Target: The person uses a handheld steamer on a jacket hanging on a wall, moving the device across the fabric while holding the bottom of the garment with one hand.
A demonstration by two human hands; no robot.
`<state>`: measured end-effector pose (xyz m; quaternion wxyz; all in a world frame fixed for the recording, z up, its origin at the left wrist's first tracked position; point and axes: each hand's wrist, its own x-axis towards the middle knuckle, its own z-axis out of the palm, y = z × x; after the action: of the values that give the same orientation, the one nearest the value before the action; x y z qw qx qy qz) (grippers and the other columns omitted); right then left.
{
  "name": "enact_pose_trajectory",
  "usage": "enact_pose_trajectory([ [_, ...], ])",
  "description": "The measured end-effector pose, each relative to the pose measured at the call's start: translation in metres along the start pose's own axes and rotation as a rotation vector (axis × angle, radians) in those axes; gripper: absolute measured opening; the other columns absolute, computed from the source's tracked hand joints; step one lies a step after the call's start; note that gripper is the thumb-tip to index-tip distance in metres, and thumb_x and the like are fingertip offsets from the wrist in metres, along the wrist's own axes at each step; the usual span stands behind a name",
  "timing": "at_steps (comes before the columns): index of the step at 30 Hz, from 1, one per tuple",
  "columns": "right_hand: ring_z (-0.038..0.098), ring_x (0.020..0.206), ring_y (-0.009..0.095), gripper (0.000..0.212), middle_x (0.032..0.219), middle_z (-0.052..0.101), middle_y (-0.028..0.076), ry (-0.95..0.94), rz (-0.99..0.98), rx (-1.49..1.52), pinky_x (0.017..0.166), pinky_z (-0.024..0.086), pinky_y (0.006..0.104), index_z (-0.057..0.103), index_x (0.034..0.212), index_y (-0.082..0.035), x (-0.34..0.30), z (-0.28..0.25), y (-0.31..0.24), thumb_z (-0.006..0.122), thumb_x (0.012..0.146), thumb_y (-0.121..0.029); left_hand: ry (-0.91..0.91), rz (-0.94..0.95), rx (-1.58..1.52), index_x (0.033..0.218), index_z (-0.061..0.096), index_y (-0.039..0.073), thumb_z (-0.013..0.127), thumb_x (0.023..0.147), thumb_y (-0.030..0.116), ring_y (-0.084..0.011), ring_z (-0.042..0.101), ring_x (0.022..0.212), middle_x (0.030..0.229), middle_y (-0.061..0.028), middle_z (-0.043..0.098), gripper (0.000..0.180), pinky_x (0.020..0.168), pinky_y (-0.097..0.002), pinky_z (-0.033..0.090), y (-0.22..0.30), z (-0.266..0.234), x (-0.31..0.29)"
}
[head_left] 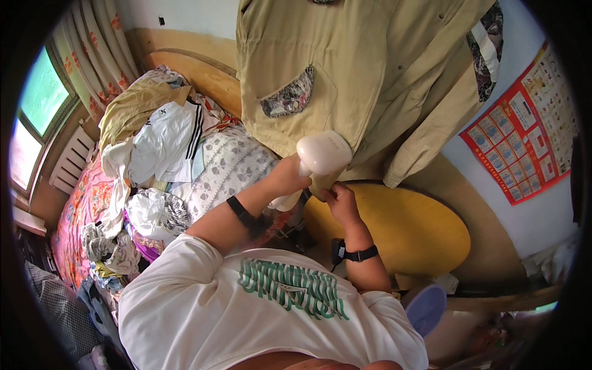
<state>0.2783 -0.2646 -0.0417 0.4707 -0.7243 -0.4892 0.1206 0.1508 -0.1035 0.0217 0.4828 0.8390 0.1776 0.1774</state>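
A khaki jacket (345, 80) with a patterned pocket flap hangs in front of me. My left hand (288, 176) is closed round the handle of a pale handheld garment steamer (324, 153), whose rounded head lies against the jacket's lower edge. Just right of it, my right hand (341, 202) pinches a bit of the khaki cloth at the bottom and holds it down below the steamer head. The steamer's face toward the cloth is hidden. Dark bands circle both my wrists.
A bed on the left carries heaped clothes, among them a white top (166, 139) with black stripes. Below the jacket stands a yellow oval board (394, 225). A red calendar sheet (524, 135) hangs on the right wall. A bluish round plastic item (425, 308) is near my right side.
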Motion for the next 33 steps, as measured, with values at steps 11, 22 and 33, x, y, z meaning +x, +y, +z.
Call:
enact_pose_trajectory([
  [11, 0.062, 0.060, 0.017, 0.014, 0.065, 0.062, 0.011, -0.018, 0.042, -0.046, 0.056, 0.048, 0.0298, 0.059, 0.079, 0.004, -0.003, -0.008, 0.006, 0.065, 0.085, -0.007, 0.099, 0.000, -0.034, 0.116, 0.049, -0.002, 0.067, 0.068, 0.014, -0.0354, 0.064, 0.086, 0.093, -0.0224, 0.064, 0.053, 0.076, -0.0391, 0.051, 0.019, 0.008, 0.019],
  [22, 0.061, 0.060, 0.013, 0.014, 0.067, 0.064, 0.008, -0.090, 0.122, -0.017, 0.056, 0.048, 0.0278, 0.061, 0.083, 0.004, -0.011, -0.007, 0.008, 0.063, 0.087, -0.010, 0.054, -0.077, -0.015, 0.118, 0.049, 0.001, 0.068, 0.069, 0.014, -0.0374, 0.063, 0.092, 0.098, -0.0224, 0.065, 0.055, 0.081, -0.0400, 0.050, 0.011, 0.008, -0.001],
  [33, 0.061, 0.056, 0.014, 0.016, 0.065, 0.063, 0.010, -0.049, 0.142, -0.003, 0.055, 0.047, 0.0286, 0.059, 0.079, 0.004, -0.012, -0.004, 0.004, 0.063, 0.087, -0.010, 0.072, -0.002, 0.000, 0.116, 0.050, 0.001, 0.066, 0.066, 0.007, -0.0387, 0.061, 0.094, 0.097, -0.0217, 0.064, 0.053, 0.081, -0.0405, 0.049, -0.005, 0.014, -0.021],
])
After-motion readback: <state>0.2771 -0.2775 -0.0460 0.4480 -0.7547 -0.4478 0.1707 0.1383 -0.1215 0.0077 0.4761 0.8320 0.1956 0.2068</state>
